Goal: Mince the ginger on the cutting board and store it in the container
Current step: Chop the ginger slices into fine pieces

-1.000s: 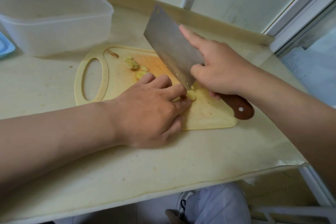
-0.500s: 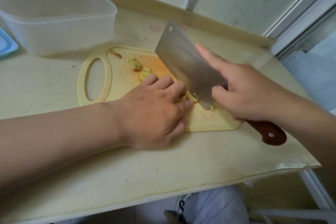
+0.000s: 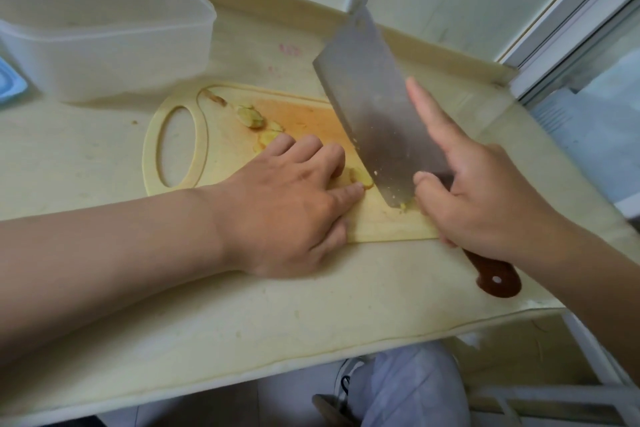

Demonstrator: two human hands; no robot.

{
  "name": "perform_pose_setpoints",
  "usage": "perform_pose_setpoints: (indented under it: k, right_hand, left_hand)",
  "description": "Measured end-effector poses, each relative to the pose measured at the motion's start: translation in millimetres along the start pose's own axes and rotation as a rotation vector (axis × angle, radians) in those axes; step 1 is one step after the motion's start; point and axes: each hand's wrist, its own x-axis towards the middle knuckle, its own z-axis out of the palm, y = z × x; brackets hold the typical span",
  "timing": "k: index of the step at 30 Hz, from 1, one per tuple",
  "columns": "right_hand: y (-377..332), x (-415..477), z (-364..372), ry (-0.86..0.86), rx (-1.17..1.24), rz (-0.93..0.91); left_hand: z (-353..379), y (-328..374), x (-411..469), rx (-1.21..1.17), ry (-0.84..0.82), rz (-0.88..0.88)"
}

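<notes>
The right hand (image 3: 485, 194) gripped a broad steel cleaver with a reddish-brown handle (image 3: 377, 107), forefinger straight along the blade; its lower corner met the pale yellow plastic cutting board (image 3: 228, 156). The left hand (image 3: 287, 198), fingers curled, pinned a yellow ginger piece (image 3: 362, 178) just beside the blade; the translucent rectangular plastic container (image 3: 104, 28) stood behind the board.

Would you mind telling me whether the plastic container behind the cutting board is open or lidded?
Open. The container has a bare rim with nothing covering it; a blue lid lies beside it.
</notes>
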Motion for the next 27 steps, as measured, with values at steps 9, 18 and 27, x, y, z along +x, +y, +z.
perform_pose_setpoints:
  k: [9,18,27]
  right_hand:
    - [-36,72,1,-0.175,-0.093,-0.038]
    - [0,3,12,0.072,0.086,0.026]
    - [-21,52,-6,-0.221,-0.11,-0.047]
  left_hand:
    - [0,1,0,0.006,0.011,-0.001]
    - [0,1,-2,0.011,0.025,-0.009]
    - [1,0,0,0.011,0.025,-0.007]
